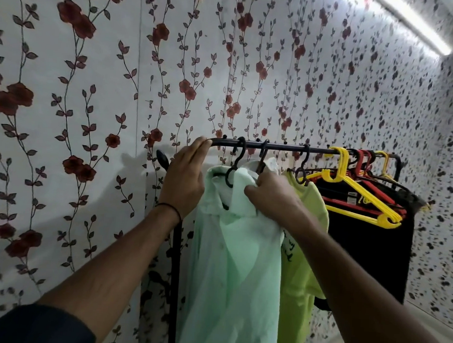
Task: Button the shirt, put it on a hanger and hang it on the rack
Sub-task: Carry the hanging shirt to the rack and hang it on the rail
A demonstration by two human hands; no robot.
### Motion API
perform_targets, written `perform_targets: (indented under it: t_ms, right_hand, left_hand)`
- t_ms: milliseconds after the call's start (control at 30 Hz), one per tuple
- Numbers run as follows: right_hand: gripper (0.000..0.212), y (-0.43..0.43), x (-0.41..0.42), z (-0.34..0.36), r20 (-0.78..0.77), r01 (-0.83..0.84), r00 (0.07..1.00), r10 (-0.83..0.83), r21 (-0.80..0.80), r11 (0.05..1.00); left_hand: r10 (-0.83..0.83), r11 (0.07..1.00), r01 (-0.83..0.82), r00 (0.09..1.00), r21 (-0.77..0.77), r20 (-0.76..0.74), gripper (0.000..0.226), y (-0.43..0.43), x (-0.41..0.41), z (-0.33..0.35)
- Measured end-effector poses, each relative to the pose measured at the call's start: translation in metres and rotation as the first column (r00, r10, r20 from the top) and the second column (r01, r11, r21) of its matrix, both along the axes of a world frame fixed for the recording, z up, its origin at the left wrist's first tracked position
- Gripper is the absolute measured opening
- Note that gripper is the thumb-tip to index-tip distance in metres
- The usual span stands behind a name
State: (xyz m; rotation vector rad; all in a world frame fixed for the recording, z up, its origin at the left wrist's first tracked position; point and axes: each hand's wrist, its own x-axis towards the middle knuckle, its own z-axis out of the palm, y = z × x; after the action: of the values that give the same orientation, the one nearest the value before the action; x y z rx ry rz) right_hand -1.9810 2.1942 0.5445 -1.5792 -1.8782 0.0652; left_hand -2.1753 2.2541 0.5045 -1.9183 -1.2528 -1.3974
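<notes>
The shirt (230,252), on its hanger (237,158), is hanging at the left end of the rack (283,147) rail, with a second shirt (297,270) touching its right side. Empty hangers (352,191) are crowding the right end. The left hand (184,176) is gripping the rail's left corner, and the right hand (269,193) is holding the shirt's collar.

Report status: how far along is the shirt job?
Done: shirt is on a hanger, hooked over the rail, and its front looks closed. In hand: right hand grips its collar, left hand holds the rail end. Left: let go, maybe straighten.
</notes>
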Motion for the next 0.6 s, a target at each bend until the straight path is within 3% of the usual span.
perform_targets:
  t_ms: [100, 200, 267, 367, 467, 533, 600]
  right_hand:
    - [0.031, -0.004, 0.001, -0.012, -0.211, -0.118, 0.973, 0.098, -0.083, 0.990]
    - [0.047, -0.005, 0.006, -0.011, -0.577, -0.375, 0.787, 0.219, -0.166, 0.912]
    - [0.049, 0.002, 0.011, -0.012, -0.640, -0.405, 0.733, 0.231, -0.138, 0.904]
    - [0.034, 0.019, 0.009, -0.017, -0.585, -0.299, 0.780, 0.221, -0.039, 0.953]
    - [0.023, 0.032, 0.004, -0.023, -0.543, -0.334, 0.787, 0.292, 0.022, 0.942]
    - [0.027, 0.041, 0.001, -0.029, -0.487, -0.343, 0.821, 0.297, -0.005, 0.939]
    - [0.036, 0.049, 0.000, -0.034, -0.304, -0.316, 0.904, 0.302, 0.004, 0.949]
  left_hand:
    - [-0.030, 0.999, 0.031, 0.999, -0.011, 0.032, 0.065, -0.004, 0.002, 0.001]
    - [-0.055, 0.998, 0.059, 0.994, -0.038, 0.089, 0.067, -0.010, 0.003, 0.002]
    - [-0.063, 0.996, 0.069, 0.994, -0.065, 0.090, 0.066, -0.014, 0.003, 0.004]
    - [-0.084, 0.990, 0.091, 0.994, -0.112, 0.066, 0.056, -0.017, 0.004, 0.006]
    - [-0.086, 0.984, 0.089, 0.996, -0.156, 0.025, 0.045, -0.017, 0.004, 0.007]
    - [-0.082, 0.983, 0.082, 0.997, -0.166, 0.006, 0.040, -0.016, 0.003, 0.007]
    - [-0.078, 0.981, 0.076, 0.997, -0.177, -0.005, 0.042, -0.016, 0.001, 0.008]
